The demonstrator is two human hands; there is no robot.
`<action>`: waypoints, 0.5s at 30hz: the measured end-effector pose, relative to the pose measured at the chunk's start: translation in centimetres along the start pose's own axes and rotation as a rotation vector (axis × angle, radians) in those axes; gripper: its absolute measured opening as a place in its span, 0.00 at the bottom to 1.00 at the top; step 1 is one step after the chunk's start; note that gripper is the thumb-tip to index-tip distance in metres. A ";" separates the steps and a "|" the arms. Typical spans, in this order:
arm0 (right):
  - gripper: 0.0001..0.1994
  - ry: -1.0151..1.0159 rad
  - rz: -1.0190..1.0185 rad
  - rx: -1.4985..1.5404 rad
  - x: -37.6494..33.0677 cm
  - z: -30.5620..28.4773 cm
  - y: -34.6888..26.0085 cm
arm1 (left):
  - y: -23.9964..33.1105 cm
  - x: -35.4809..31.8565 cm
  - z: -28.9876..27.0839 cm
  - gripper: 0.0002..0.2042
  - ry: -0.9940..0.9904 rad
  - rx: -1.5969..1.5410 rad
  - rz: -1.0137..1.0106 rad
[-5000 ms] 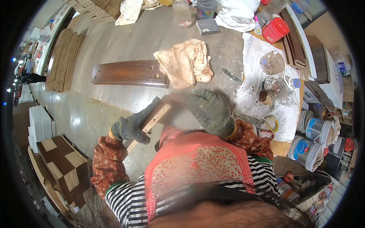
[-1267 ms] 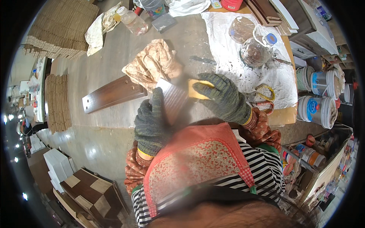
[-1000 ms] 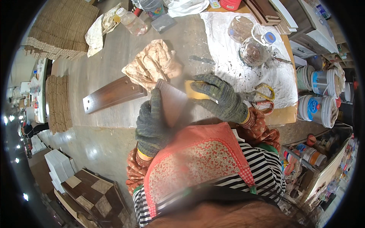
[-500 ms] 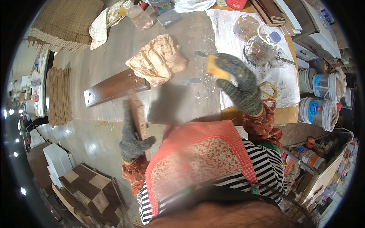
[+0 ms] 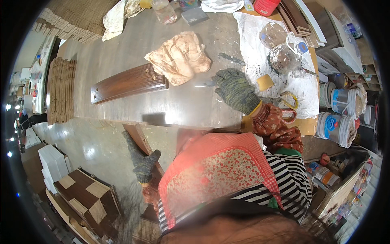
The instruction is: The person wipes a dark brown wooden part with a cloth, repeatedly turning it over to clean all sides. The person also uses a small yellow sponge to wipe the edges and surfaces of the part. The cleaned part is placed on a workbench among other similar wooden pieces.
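A brown board is in the left hand, thumb and fingers around it, just off the near edge of the grey worktop. The right hand is at the worktop; I can't tell if its fingers hold the thin blade. A yellow sponge sits on white cloth near the right edge. The floor shines.

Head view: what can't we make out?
All in the head view:
Board in the left hand: lower end lost behind the sleeve and apron.
Thin metal strip: right end hidden under the right hand; grip on it can't be told.
Flat-lying brown board: upper right corner covered by the crumpled cloth.
Clear bottle: top cut off by the upper edge.
Distant dark shape, far left: too small and blurred to identify.
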State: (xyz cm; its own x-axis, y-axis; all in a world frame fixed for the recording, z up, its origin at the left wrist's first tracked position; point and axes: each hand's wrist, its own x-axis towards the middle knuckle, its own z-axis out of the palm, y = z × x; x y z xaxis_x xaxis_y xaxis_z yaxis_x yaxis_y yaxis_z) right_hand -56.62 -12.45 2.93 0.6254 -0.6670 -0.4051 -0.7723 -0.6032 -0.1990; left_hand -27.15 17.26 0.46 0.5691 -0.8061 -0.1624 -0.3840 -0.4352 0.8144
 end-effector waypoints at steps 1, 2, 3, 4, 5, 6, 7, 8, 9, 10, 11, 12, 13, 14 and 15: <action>0.22 0.052 -0.007 -0.013 0.5 0.0 -0.4 | -0.3 -0.5 0.0 0.66 0.016 0.029 -0.027; 0.22 0.034 -0.013 -0.009 0.9 0.0 -0.5 | -0.6 -0.9 0.0 0.66 0.024 0.062 -0.030; 0.22 0.028 -0.004 -0.008 1.2 0.0 -0.5 | -0.8 -1.5 -0.1 0.66 0.032 0.093 -0.039; 0.22 0.001 0.009 0.010 1.3 -0.1 -0.3 | -1.1 -2.0 -0.2 0.66 0.031 0.102 -0.045; 0.22 0.041 -0.039 -0.019 1.3 -0.2 -0.2 | -1.3 -2.6 -0.2 0.66 0.034 0.105 -0.057; 0.23 0.059 -0.082 -0.032 1.3 -0.4 0.0 | -1.5 -3.1 -0.2 0.66 0.037 0.108 -0.069; 0.23 0.075 -0.125 -0.043 1.4 -0.8 0.1 | -1.7 -3.6 -0.1 0.67 0.039 0.062 -0.092; 0.23 0.124 -0.080 0.017 1.5 -1.1 0.1 | -1.7 -4.0 0.0 0.67 0.042 0.015 -0.116; 0.24 0.184 -0.042 0.077 1.8 -1.8 0.1 | -1.7 -4.3 0.2 0.67 0.035 -0.024 -0.121; 0.24 0.305 -0.049 0.132 2.1 -2.3 -0.1 | -1.7 -4.4 0.4 0.67 0.036 -0.002 -0.120; 0.27 0.310 -0.043 0.166 2.8 -3.0 -0.5 | -1.5 -4.4 0.6 0.67 0.028 0.030 -0.098; 0.28 0.346 -0.086 0.173 3.3 -3.6 -1.0 | -1.3 -4.3 0.7 0.68 0.031 0.063 -0.069; 0.29 0.427 -0.140 0.167 3.7 -3.9 -1.6 | -1.0 -4.1 0.9 0.68 0.032 0.103 -0.048; 0.29 0.475 -0.174 0.154 4.0 -4.2 -2.2 | -0.7 -3.9 0.8 0.68 0.023 0.147 -0.063; 0.30 0.550 -0.219 0.066 4.2 -4.4 -2.9 | -0.3 -3.6 0.8 0.68 0.022 0.200 -0.069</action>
State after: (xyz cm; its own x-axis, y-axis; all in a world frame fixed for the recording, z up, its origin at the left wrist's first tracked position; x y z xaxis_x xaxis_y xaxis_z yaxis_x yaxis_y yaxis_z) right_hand -51.30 -15.44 5.71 0.7236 -0.6690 0.1698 -0.6127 -0.7358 -0.2882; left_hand -29.69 19.96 0.36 0.6136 -0.7639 -0.1999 -0.4795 -0.5616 0.6743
